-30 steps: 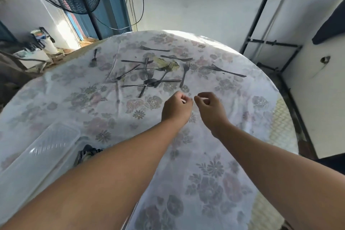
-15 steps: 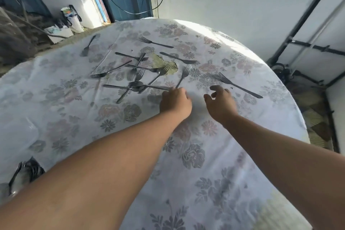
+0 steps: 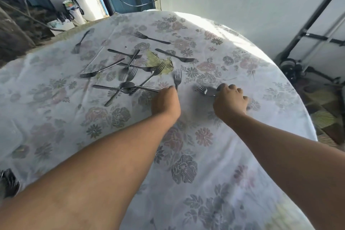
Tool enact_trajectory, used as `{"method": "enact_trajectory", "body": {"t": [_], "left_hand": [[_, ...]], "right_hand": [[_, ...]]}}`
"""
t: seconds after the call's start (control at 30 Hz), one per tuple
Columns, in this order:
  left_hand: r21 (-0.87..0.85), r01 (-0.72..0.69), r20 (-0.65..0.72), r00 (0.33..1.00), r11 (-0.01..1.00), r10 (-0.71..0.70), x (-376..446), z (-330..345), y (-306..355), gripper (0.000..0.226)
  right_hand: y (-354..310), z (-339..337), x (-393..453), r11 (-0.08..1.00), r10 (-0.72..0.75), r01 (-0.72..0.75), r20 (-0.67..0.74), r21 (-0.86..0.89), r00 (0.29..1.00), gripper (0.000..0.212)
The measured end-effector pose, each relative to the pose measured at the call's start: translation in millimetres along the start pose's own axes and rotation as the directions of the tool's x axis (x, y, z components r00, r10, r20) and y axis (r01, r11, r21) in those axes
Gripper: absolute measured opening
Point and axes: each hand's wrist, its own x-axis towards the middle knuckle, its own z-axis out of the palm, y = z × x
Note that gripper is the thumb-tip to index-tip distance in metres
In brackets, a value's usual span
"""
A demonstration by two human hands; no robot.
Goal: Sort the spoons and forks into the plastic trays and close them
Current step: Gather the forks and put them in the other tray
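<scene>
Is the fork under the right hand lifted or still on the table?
Cannot tell. The right hand grips the fork; its tines show low over the tablecloth.

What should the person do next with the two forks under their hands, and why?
Probably lift both forks off the tablecloth. The right hand already curls over one fork, and the left hand sits at the handle of another fork, though its grip is hidden. No tray shows clearly here, so they must be carried back.
</scene>
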Motion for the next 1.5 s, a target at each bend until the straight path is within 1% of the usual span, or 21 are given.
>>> {"method": "enact_trajectory", "body": {"t": [0.1, 0.17, 0.3, 0.37, 0.43, 0.47, 0.5, 0.6, 0.67, 0.7, 0.73, 0.8, 0.87, 0.97, 1.07, 1.17, 1.2, 1.3, 1.37, 1.43, 1.5], "left_hand": [[-0.056, 0.127, 0.071, 0.990, 0.990, -0.123, 3.2, -12.0, 5.8, 0.022], [-0.057, 0.173, 0.127, 0.978, 0.983, -0.165, 5.0, -19.2, 6.4, 0.025], [-0.019, 0.215, 0.206, 0.956, 0.976, -0.207, 4.9, -32.1, -6.8, 0.037], [0.019, 0.204, 0.270, 0.942, 0.979, -0.201, 0.9, -40.5, -16.3, 0.040], [0.055, 0.188, 0.379, 0.905, 0.981, -0.194, -0.7, -44.4, -27.6, 0.027], [0.036, 0.207, 0.415, 0.887, 0.978, -0.203, -2.7, -46.0, -35.0, 0.020], [-0.011, 0.243, 0.424, 0.880, 0.970, -0.215, -3.7, -45.2, -42.9, 0.020], [-0.181, 0.353, 0.330, 0.901, 0.918, -0.282, -8.0, -42.9, -63.5, 0.046], [-0.289, 0.436, 0.261, 0.893, 0.852, -0.368, -10.6, -44.1, -77.9, 0.057], [-0.351, 0.469, 0.235, 0.882, 0.810, -0.409, -10.6, -45.9, -85.9, 0.057], [-0.414, 0.490, 0.202, 0.871, 0.767, -0.448, -10.0, -50.0, -94.2, 0.051], [-0.500, 0.517, 0.134, 0.839, 0.695, -0.528, -8.5, -59.6, -109.2, 0.036], [-0.536, 0.514, 0.098, 0.826, 0.670, -0.556, -8.4, -68.9, -124.7, 0.031], [-0.464, 0.460, 0.008, 0.857, 0.757, -0.516, -7.9, -72.4, -150.4, 0.033], [-0.319, 0.402, -0.049, 0.897, 0.858, -0.439, -2.2, -65.0, -170.5, 0.030], [-0.136, 0.310, -0.049, 0.947, 0.941, -0.319, 5.3, -57.8, -182.5, 0.028], [-0.074, 0.280, -0.027, 0.959, 0.957, -0.282, 7.9, -55.4, -186.0, 0.034], [0.022, 0.177, 0.104, 0.979, 0.984, -0.178, 17.4, -57.6, -192.6, 0.070], [0.067, 0.097, 0.151, 0.983, 0.993, -0.106, 19.4, -63.1, -193.8, 0.078], [0.099, 0.037, 0.162, 0.985, 0.994, -0.053, 19.6, -64.1, -197.5, 0.065], [0.107, -0.023, 0.077, 0.997, 0.994, 0.015, 16.6, -59.9, -203.8, 0.037]], "right_hand": [[-14.8, 6.4, -4.4, 0.994, -0.101, 0.100, 0.027, 0.038, 0.995, 0.028], [-27.1, 7.6, -7.7, 0.985, -0.164, 0.161, 0.064, 0.055, 0.984, 0.028], [-52.6, 9.4, -14.3, 0.972, -0.224, 0.215, 0.088, 0.097, 0.971, 0.028], [-63.3, 10.7, -16.1, 0.962, -0.237, 0.219, 0.103, 0.161, 0.966, 0.020], [-72.5, 10.6, -17.4, 0.943, -0.234, 0.201, 0.099, 0.266, 0.967, 0.017], [-77.9, 10.6, -18.1, 0.930, -0.226, 0.191, 0.078, 0.314, 0.971, 0.019], [-83.4, 11.3, -17.7, 0.919, -0.210, 0.179, 0.053, 0.352, 0.976, 0.022], [-98.4, 14.3, -18.5, 0.874, -0.182, 0.166, -0.007, 0.457, 0.983, 0.026], [-111.5, 16.0, -18.8, 0.845, -0.197, 0.169, 0.000, 0.507, 0.980, 0.039], [-118.6, 16.9, -18.6, 0.839, -0.219, 0.182, 0.013, 0.512, 0.976, 0.044], [-126.1, 18.0, -18.4, 0.839, -0.252, 0.208, 0.021, 0.504, 0.967, 0.045], [-140.7, 20.3, -18.1, 0.852, -0.327, 0.271, 0.051, 0.448, 0.944, 0.037], [-155.4, 23.9, -16.4, 0.880, -0.371, 0.316, 0.099, 0.356, 0.923, 0.032], [-174.9, 30.8, -15.2, 0.908, -0.392, 0.363, 0.115, 0.211, 0.913, 0.033], [-186.1, 36.2, -15.3, 0.912, -0.407, 0.398, 0.093, 0.104, 0.909, 0.034], [-189.2, 40.1, -19.1, 0.910, -0.415, 0.414, 0.119, 0.030, 0.902, 0.034], [-190.2, 41.1, -20.9, 0.905, -0.424, 0.422, 0.121, 0.048, 0.897, 0.031], [-192.9, 43.2, -23.0, 0.905, -0.406, 0.386, 0.089, 0.181, 0.910, 0.017], [-194.9, 42.6, -22.8, 0.905, -0.375, 0.341, 0.096, 0.254, 0.922, 0.020], [-198.1, 43.5, -21.3, 0.906, -0.381, 0.350, 0.098, 0.237, 0.919, 0.032], [-203.3, 46.4, -18.5, 0.906, -0.404, 0.383, 0.096, 0.180, 0.910, 0.033]]}}
